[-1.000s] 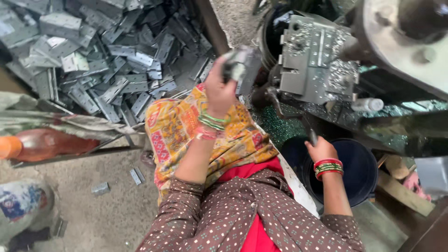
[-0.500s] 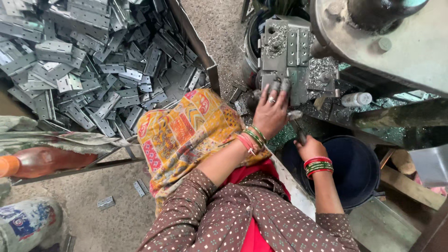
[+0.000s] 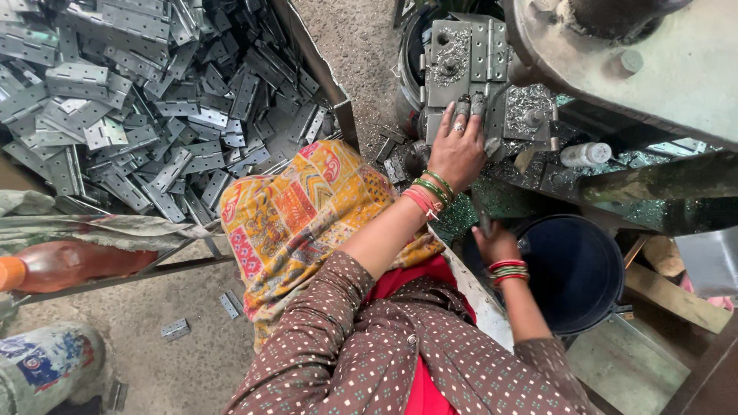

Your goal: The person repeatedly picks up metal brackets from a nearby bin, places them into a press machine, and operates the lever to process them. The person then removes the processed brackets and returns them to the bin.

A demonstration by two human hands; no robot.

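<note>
My left hand [image 3: 458, 151] reaches forward and presses a grey metal hinge plate [image 3: 463, 61] onto the machine's fixture, its fingers curled over the plate's lower edge. My right hand [image 3: 496, 243] sits lower, just left of a dark blue bucket [image 3: 588, 269], closed round a thin dark metal rod [image 3: 481, 217]. Both wrists wear red and green bangles. A yellow and red patterned cloth [image 3: 307, 207] covers my lap.
A large pile of grey hinge plates [image 3: 154, 115] fills a metal-walled bin [image 3: 317, 71] at the left. The heavy machine body [image 3: 653, 69] overhangs at the upper right, with metal shavings [image 3: 492, 198] and a small white bottle [image 3: 586, 154] below. An orange bottle [image 3: 69, 265] lies at the left; loose hinges [image 3: 175, 329] are on the floor.
My left hand carried a hinge plate from above my lap forward to the machine fixture and now presses it there. My right hand has stayed by the bucket.
</note>
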